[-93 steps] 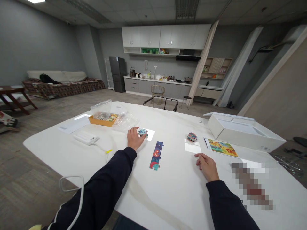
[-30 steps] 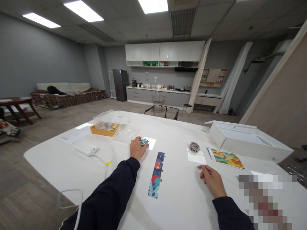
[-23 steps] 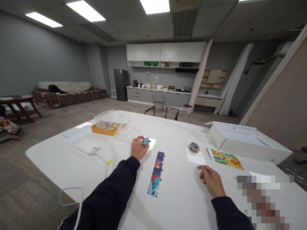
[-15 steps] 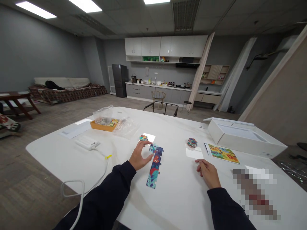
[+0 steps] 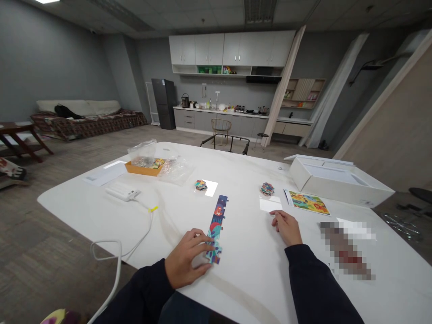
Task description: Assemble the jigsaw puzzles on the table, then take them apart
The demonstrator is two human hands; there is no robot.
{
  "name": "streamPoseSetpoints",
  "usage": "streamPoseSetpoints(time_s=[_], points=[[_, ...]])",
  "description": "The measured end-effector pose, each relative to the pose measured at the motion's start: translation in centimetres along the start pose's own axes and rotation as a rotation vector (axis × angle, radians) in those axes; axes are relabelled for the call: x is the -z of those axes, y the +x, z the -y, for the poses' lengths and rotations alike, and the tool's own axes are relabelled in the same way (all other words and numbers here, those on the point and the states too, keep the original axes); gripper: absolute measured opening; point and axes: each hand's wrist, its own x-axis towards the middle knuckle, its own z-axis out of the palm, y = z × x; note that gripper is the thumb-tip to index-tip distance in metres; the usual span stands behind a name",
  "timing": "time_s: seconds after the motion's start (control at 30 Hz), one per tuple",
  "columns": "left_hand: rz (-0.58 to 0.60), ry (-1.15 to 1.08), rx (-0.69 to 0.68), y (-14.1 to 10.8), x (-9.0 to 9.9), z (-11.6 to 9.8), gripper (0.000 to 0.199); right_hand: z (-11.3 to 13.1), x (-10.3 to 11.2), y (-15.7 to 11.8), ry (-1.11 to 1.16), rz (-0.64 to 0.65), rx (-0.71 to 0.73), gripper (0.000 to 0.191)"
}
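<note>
My left hand [image 5: 191, 258] is at the near end of a strip of joined jigsaw pieces [image 5: 217, 220], its thumb and fingers closed about a blue jigsaw piece [image 5: 215, 255]. That piece lies against or over the strip's near end; the fingers partly cover where they meet. The strip runs away from me, with dark blue at the far end and a red creature in the middle. My right hand [image 5: 286, 226] rests on the table with its fingers curled together and nothing visible in them. Beyond it sits a pile of jigsaw pieces [image 5: 267, 189].
Another pile of pieces [image 5: 200, 185] lies beyond the strip. An orange tray [image 5: 143, 169] with plastic wrapping stands far left, near a white power bank [image 5: 122, 192] and its cable [image 5: 148, 231]. On the right are a colourful picture sheet [image 5: 308, 202] and a white box [image 5: 340, 182].
My left hand has come from the strip's far end to its near end, bringing the blue jigsaw piece along. My right hand keeps its place and pose; the view has tilted down.
</note>
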Motion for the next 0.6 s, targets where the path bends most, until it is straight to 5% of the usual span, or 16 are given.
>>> streamPoseSetpoints(time_s=[0.23, 0.43, 0.6], points=[[-0.081, 0.038, 0.203, 3.2, -2.7, -0.6, 0.056, 0.4, 0.1, -0.2, -0.011, -0.003, 0.006, 0.038], [-0.045, 0.058, 0.21, 3.6, -3.4, -0.5, 0.029, 0.3, 0.1, -0.1, -0.014, 0.005, 0.004, 0.037], [-0.046, 0.043, 0.225, 3.4, -3.3, -0.4, 0.043, 0.3, 0.0, 0.0, -0.016, 0.007, 0.002, 0.038]])
